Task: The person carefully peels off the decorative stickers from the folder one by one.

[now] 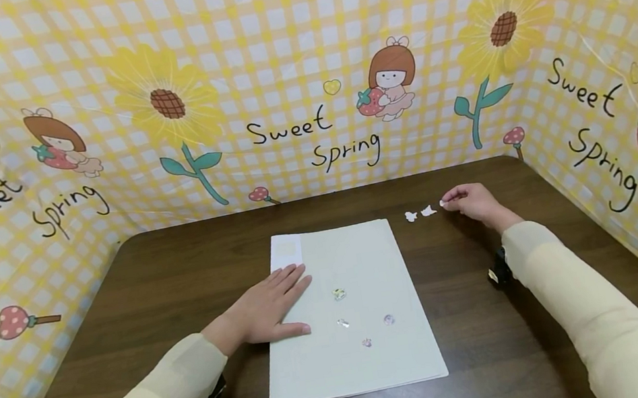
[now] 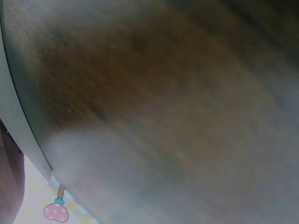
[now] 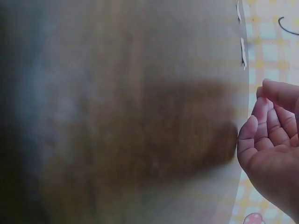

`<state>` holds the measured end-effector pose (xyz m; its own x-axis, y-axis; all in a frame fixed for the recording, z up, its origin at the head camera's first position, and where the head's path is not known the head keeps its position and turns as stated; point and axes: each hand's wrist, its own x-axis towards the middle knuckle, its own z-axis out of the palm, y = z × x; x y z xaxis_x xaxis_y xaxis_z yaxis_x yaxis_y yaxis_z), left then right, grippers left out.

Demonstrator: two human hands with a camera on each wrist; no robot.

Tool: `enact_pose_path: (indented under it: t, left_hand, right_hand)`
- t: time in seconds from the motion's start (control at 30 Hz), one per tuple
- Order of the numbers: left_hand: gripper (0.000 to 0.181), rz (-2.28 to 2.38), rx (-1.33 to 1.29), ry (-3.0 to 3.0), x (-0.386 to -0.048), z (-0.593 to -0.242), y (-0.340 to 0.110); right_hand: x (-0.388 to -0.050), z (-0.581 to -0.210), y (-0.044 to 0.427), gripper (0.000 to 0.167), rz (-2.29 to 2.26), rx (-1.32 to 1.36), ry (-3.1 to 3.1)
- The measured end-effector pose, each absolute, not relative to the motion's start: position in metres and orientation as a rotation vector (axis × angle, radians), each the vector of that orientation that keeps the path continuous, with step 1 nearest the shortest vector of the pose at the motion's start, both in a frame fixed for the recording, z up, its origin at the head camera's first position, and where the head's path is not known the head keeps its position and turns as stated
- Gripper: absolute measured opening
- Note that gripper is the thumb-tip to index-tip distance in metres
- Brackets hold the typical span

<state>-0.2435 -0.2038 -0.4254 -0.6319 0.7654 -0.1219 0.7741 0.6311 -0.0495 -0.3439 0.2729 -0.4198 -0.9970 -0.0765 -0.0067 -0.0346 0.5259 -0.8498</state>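
We rest our left hand, fingers straight, on the folder. Four stickers already sit there, so that much looks done. Right of the folder, two scraps lie on the table. Beside them, our right hand pinches a third scrap, not yet let go; whether more stickers remain, we cannot tell.

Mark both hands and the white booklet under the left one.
Left hand (image 1: 273,305): head view, back of the hand.
Right hand (image 1: 474,201): head view, back of the hand.
White booklet (image 1: 367,280): head view, bare cover.
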Motion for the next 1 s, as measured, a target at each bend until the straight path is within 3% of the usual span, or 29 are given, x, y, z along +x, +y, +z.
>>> enact_pose_path:
  t: [1.0]
  left_hand:
    - [0.094, -0.132, 1.377, 2.764, -0.2435, -0.4241, -0.2034]
  right_hand:
    - [-0.3529, -0.4221, 0.2741, 0.019, -1.233, -0.127, 2.768]
